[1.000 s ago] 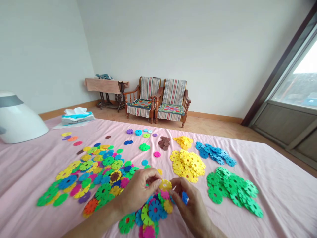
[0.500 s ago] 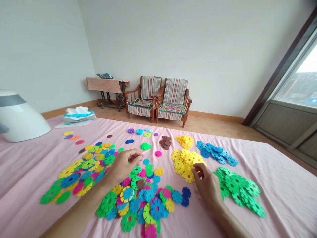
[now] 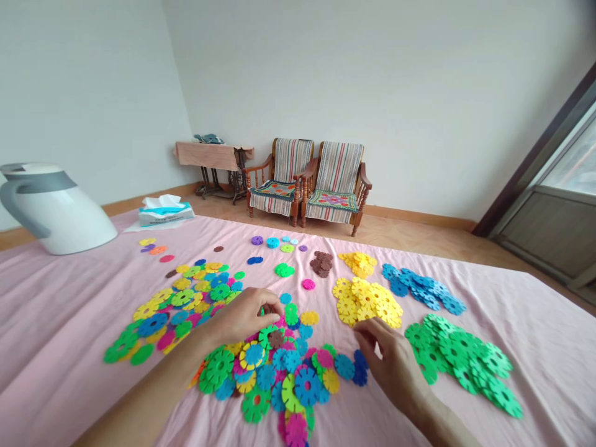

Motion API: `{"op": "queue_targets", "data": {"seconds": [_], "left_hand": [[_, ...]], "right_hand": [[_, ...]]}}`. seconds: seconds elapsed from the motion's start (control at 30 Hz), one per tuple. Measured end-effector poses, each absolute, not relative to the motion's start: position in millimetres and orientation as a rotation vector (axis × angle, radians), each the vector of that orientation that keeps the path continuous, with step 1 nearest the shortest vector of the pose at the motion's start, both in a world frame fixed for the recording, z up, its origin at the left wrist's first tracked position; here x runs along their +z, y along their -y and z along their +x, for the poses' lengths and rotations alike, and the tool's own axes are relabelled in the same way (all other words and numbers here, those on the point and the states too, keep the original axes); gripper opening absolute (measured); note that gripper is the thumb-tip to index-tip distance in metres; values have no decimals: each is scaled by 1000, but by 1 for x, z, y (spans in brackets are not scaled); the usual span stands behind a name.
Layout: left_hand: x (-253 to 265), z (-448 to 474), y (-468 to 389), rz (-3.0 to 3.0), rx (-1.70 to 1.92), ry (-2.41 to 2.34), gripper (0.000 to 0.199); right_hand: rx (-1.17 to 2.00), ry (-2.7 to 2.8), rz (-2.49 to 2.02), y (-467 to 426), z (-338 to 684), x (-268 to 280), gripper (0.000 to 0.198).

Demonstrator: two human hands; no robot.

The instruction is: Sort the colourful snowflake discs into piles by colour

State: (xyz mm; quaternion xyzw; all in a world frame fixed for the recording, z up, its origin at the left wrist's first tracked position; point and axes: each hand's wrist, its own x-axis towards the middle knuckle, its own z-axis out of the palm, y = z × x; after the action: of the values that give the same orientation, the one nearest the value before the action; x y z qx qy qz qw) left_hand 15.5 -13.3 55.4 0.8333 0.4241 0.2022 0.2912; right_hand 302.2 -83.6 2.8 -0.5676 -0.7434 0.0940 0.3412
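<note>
Flat plastic snowflake discs in many colours lie on a pink cloth (image 3: 65,329). My left hand (image 3: 244,318) rests with bent fingers on the far edge of a mixed pile of discs (image 3: 284,372); whether it grips a disc is hidden. My right hand (image 3: 391,363) hovers empty, fingers apart, just right of two dark blue discs (image 3: 359,369) at that pile's edge. It sits between the yellow pile (image 3: 367,301) and the green pile (image 3: 465,357).
A second mixed spread of discs (image 3: 181,304) lies left. Blue discs (image 3: 423,288), brown discs (image 3: 321,264) and a small yellow heap (image 3: 358,262) lie farther back. A tissue pack (image 3: 165,213) and white appliance (image 3: 56,208) stand at far left. Two wooden armchairs (image 3: 307,186) stand by the wall.
My right hand carried a yellow disc to the yellow pile, let it go and drew back toward the mixed pile. My left hand moved left, then settled on the pile's far edge.
</note>
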Motion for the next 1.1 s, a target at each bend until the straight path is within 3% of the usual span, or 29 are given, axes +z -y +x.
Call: {"op": "queue_targets", "data": {"seconds": [0.1, 0.33, 0.53, 0.87, 1.1], "left_hand": [[56, 20, 17, 2314, 507, -1071, 16], [54, 19, 14, 2356, 470, -1058, 17], [49, 19, 13, 2371, 454, -1062, 16], [54, 32, 22, 2285, 484, -1096, 15], [43, 67, 48, 2062, 659, -1042, 16]], "right_hand": [[337, 2081, -1511, 96, 299, 8, 13], [382, 2134, -1612, 105, 321, -6, 33], [590, 2138, -1701, 102, 313, 10, 16], [717, 2013, -1724, 95, 310, 15, 6], [784, 1740, -1400, 96, 281, 17, 3]]}}
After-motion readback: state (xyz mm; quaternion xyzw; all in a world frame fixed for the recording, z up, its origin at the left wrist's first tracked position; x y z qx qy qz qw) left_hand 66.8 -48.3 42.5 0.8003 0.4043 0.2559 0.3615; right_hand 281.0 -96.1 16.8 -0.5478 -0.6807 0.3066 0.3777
